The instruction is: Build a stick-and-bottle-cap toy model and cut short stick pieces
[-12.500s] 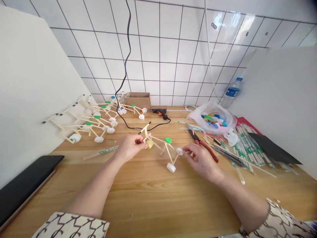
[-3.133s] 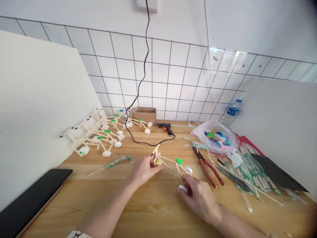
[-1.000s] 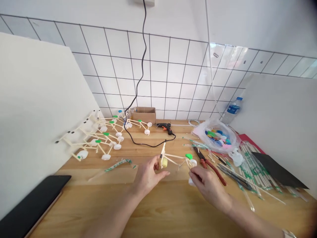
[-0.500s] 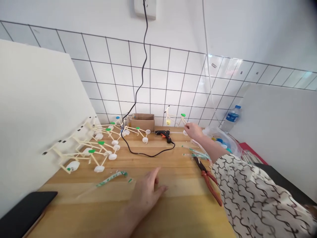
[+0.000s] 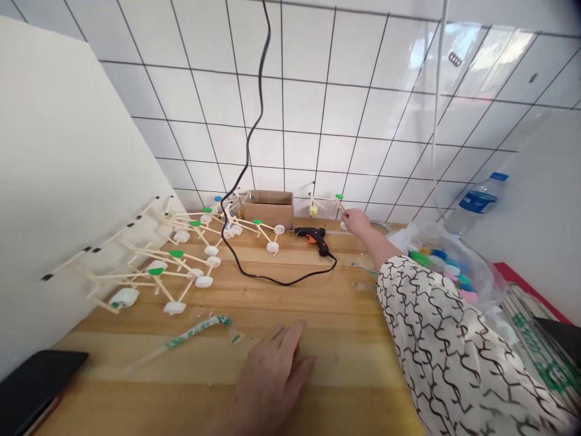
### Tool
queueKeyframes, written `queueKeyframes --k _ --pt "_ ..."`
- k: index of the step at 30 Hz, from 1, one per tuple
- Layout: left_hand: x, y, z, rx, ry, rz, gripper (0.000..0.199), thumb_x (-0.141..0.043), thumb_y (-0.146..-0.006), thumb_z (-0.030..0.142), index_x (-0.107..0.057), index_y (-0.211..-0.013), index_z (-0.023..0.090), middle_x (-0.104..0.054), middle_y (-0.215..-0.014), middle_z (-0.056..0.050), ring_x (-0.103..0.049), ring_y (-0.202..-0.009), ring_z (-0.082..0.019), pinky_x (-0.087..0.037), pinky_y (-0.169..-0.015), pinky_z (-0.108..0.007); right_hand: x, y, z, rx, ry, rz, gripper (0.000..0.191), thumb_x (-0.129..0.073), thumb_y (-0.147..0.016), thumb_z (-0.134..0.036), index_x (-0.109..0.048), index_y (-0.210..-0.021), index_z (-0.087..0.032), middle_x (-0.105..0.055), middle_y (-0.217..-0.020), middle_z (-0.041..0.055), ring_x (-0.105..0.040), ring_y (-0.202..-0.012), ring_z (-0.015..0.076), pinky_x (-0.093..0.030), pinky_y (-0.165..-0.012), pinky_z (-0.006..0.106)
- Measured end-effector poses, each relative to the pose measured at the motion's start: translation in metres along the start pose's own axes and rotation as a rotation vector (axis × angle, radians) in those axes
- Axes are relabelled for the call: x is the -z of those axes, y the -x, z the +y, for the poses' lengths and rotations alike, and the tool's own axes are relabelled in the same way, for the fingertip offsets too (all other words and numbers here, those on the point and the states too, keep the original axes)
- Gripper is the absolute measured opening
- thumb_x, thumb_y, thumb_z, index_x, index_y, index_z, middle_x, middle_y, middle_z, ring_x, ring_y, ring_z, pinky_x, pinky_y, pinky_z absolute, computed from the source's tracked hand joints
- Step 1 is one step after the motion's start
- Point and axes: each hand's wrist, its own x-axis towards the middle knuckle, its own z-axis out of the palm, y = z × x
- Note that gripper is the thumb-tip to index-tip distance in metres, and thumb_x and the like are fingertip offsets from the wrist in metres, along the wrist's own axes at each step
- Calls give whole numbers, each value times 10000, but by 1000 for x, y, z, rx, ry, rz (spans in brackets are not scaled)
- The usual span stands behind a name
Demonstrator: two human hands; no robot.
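My right hand reaches to the back of the table, its fingers closed on the rear of a small stick tricycle model with a green cap seat. A yellow piece hangs at that model's front, close to the tiled wall. My left hand rests near the table's front with thumb and fingers apart, holding nothing. Left of it lies a torn green-and-white wrapper. A black glue gun lies between the model and a cardboard box.
Several similar stick models stand at the left along a white panel. A black cord hangs down to the glue gun. At the right are a bag of coloured caps, a water bottle and wrapped sticks. A black case lies front left.
The view has tilted down and shifted. My right hand stays at the stick model by the wall. The red-handled pliers seen before are now hidden behind my sleeve.
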Motion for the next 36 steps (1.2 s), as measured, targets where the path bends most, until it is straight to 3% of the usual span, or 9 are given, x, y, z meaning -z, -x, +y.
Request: queueKeyframes --k 5,20,30,36 --pt "2 0 1 -74 -76 71 310 -481 -824 265 -501 -1100 126 -642 -761 -67 -611 -691 -194 -503 -588 -295 -8 -7 -6 8 9 -9 279 -491 -875 -305 -531 -1113 -166 -550 -1127 77 -562 -954 183 -481 -804 384" --pt "3 0 3 -122 -121 110 289 -441 -845 269 -505 -1081 113 -646 -742 -71 -622 -678 -196 -516 -562 -291 4 -4 -4 21 2 -59 283 -494 -873 -301 -527 -1121 -170 -545 -1135 77 -563 -952 183 -485 -799 380" --pt "4 0 2 -144 -137 117 291 -412 -865 280 -497 -1086 111 -649 -753 -76 -623 -678 -194 -515 -564 -292 2 6 -7 1 -27 107 313 -367 -898 -340 -564 -1075 -173 -591 -1103 124 -540 -1012 232 -424 -772 318" --pt "2 1 1 -133 -136 114 287 -415 -864 303 -511 -1069 126 -652 -755 -78 -630 -686 -198 -508 -548 -287 -5 35 -27 110 -52 -56 428 -505 -731 -577 -675 -798 -190 -678 -811 66 -618 -772 209 -425 -601 253"
